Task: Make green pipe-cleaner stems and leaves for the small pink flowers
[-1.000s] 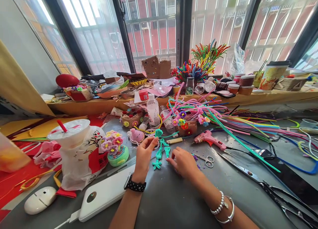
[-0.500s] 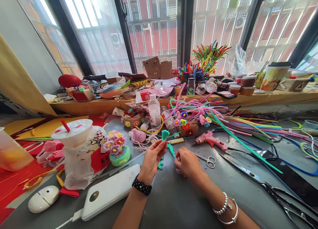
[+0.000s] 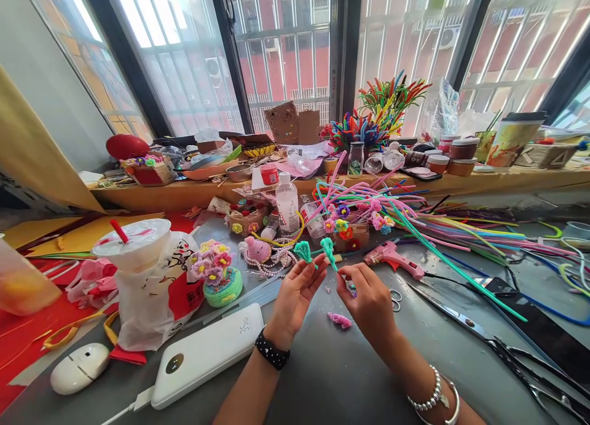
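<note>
My left hand (image 3: 291, 299) pinches a fan-shaped green pipe-cleaner piece (image 3: 303, 250) by its lower end, above the grey table. Close beside it, my right hand (image 3: 371, 299) grips the thin stem of a second green pipe-cleaner piece (image 3: 327, 248) between thumb and fingers. The two pieces stand upright, side by side with a small gap. Below and between the hands lies a fuzzy pink piece (image 3: 340, 320). Something small and colourful by the right fingers is mostly hidden.
Right of my hands lie a pink glue gun (image 3: 394, 257), small scissors (image 3: 396, 299) and large shears (image 3: 465, 320). A white power bank (image 3: 207, 357), a flower ornament (image 3: 224, 288) and a bagged cup (image 3: 138, 283) stand left. Loose pipe cleaners (image 3: 461, 228) spread behind.
My right hand has risen from the tabletop, bringing up a second green piece beside the first. The pink piece on the table has come into view, and the right hand now covers more of the small scissors.
</note>
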Tool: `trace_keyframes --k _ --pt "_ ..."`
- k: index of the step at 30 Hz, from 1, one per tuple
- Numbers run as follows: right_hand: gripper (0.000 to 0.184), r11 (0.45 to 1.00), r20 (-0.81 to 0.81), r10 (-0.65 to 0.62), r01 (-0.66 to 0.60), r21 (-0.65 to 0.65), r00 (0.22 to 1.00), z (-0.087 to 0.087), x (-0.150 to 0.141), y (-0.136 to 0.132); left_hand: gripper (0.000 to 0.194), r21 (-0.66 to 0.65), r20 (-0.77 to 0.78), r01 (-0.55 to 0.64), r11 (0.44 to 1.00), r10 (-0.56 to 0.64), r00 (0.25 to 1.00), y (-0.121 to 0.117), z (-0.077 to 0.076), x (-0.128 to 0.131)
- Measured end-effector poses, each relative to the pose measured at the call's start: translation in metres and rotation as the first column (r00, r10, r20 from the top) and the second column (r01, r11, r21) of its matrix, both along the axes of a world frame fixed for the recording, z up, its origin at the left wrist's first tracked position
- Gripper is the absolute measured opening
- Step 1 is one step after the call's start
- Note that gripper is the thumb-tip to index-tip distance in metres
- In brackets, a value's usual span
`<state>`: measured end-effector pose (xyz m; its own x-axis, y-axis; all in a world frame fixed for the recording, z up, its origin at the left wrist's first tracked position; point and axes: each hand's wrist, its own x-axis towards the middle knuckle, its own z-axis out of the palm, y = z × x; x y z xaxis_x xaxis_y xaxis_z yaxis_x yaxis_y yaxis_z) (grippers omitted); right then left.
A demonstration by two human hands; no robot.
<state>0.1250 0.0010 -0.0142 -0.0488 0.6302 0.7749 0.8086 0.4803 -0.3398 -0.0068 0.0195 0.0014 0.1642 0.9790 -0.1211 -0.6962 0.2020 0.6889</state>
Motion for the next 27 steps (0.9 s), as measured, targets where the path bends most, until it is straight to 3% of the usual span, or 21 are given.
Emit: trace_keyframes --k 7,12,16,20,23,27 --pt "0.017 0.997 0.187 -0.056 0.045 0.066 0.981 0.001 -0.004 -0.002 0.013 0.081 -0.095 0.09 0.993 -0.082 0.992 -0.001 -0.003 0.004" --pt "0.016 0.998 0.165 0.056 -0.056 -0.006 0.985 0.002 -0.007 -0.005 0.012 0.178 -0.205 0.108 0.978 -0.07 0.976 -0.003 -0.002 0.006" --pt "0.018 0.955 -0.136 0.228 -0.249 -0.164 0.964 0.005 -0.005 -0.002 0.013 0.155 -0.214 0.085 0.984 -0.051 0.975 -0.003 -0.002 0.004" --pt "0.025 0.913 -0.443 0.176 -0.314 -0.259 0.879 0.009 -0.001 0.004 0.016 0.093 -0.261 0.265 0.96 -0.233 0.937 -0.003 0.0 0.003" --pt "0.02 0.885 -0.534 0.161 -0.361 -0.294 0.83 0.011 0.002 0.007 0.019 0.078 -0.335 0.342 0.937 -0.298 0.894 -0.005 0.0 0.004" --pt "0.017 0.848 -0.594 0.191 -0.436 -0.301 0.781 0.011 0.006 0.008 0.021 0.115 -0.45 0.282 0.953 -0.203 0.869 -0.003 -0.001 0.007"
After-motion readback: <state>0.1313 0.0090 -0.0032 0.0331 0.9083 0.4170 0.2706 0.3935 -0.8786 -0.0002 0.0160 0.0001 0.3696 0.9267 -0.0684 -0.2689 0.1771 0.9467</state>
